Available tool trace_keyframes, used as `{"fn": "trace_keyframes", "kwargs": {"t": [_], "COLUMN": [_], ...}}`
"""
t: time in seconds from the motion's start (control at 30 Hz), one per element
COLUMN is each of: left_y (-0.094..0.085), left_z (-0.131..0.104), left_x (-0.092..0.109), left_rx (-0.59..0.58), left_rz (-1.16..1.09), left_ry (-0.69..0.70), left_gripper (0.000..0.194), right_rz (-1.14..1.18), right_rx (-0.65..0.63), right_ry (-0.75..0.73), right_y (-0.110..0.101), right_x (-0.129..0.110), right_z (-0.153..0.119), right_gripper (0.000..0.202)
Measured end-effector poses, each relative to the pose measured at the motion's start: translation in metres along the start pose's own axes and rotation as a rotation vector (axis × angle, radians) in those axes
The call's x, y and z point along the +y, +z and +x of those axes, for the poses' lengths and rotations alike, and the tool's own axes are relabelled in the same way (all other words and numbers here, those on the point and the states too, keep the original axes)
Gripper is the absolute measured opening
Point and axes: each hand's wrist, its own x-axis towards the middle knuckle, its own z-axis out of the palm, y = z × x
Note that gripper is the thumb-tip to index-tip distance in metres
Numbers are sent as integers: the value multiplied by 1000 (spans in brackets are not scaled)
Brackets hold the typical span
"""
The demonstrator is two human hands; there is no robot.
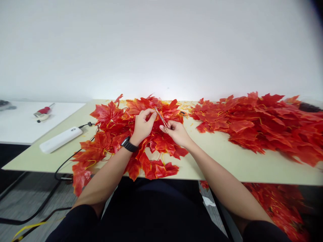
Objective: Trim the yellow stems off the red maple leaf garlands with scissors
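Note:
Small metal scissors (160, 116) are in my right hand (178, 133), their blades pointing up and to the left. Thumb and fingers of that hand are closed on the handles. My left hand (144, 125) is closed in a pinch just left of the blades; whatever is between its fingertips is too small to make out. Under and around both hands spreads a loose heap of red-orange artificial maple leaves (161, 143) with thin yellowish stems. A black watch (129, 144) is on my left wrist.
A larger pile of red leaves (262, 124) covers the table's right side. Yellow clippings (185, 107) and an orange-black object (183, 113) lie behind my hands. At left are a white power bank (61, 139) and its black cable. More leaves (277, 205) sit below the table.

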Motion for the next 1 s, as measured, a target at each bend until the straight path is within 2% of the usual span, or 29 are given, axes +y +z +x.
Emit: {"fn": "trace_keyframes", "kwargs": {"t": [0.37,0.6,0.8,1.0], "left_y": [0,1,1,2], "left_z": [0,1,2,1], "left_x": [1,-4,-5,2], "left_rx": [-4,9,19,60], "left_rz": [28,17,-104,-264], "left_ry": [-3,-15,-47,-105], "left_gripper": [16,17,20,26], "right_rz": [47,113,114,200], "right_rx": [-6,21,72,196], "right_ry": [14,13,2,17], "right_y": [2,0,-2,-3], "right_x": [6,-1,-9,-15], "right_z": [1,2,0,1], "right_gripper": [64,60,59,66]}}
